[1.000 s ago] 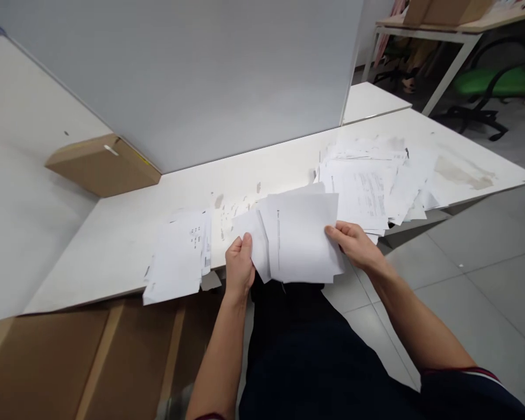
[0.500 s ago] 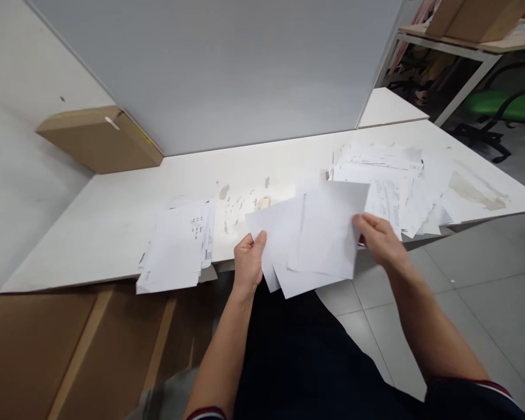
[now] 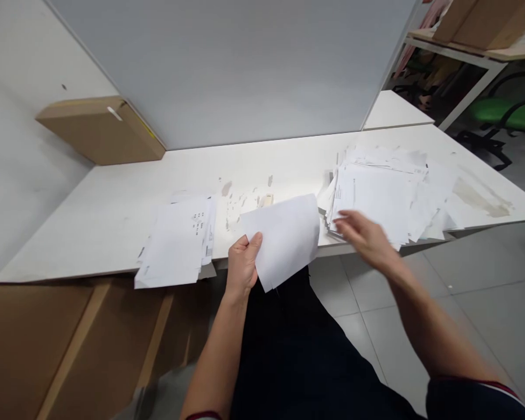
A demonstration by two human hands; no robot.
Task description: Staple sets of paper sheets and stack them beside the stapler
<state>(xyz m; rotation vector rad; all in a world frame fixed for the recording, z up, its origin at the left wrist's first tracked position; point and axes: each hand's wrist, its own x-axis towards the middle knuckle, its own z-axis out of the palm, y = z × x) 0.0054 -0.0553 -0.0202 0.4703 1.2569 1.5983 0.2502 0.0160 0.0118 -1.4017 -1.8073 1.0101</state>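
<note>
My left hand [image 3: 242,265] pinches the left edge of a few white sheets of paper [image 3: 286,236], held just over the front edge of the white table [image 3: 114,216]. My right hand [image 3: 363,238] hovers to the right of those sheets, fingers spread and blurred by motion, holding nothing. It is over the near edge of a loose pile of printed papers [image 3: 389,192] on the table's right side. A smaller stack of papers [image 3: 177,245] lies on the table to the left of my left hand.
A brown cardboard box [image 3: 98,129] stands in the far left corner against the grey partition [image 3: 227,64]. Flat cardboard [image 3: 70,344] leans under the table at lower left. A green chair [image 3: 507,114] and another table with boxes [image 3: 485,26] stand at the far right.
My right hand has laid the top sheet on the right pile and let go of it. The left hand keeps the remaining sheets in about the same place.
</note>
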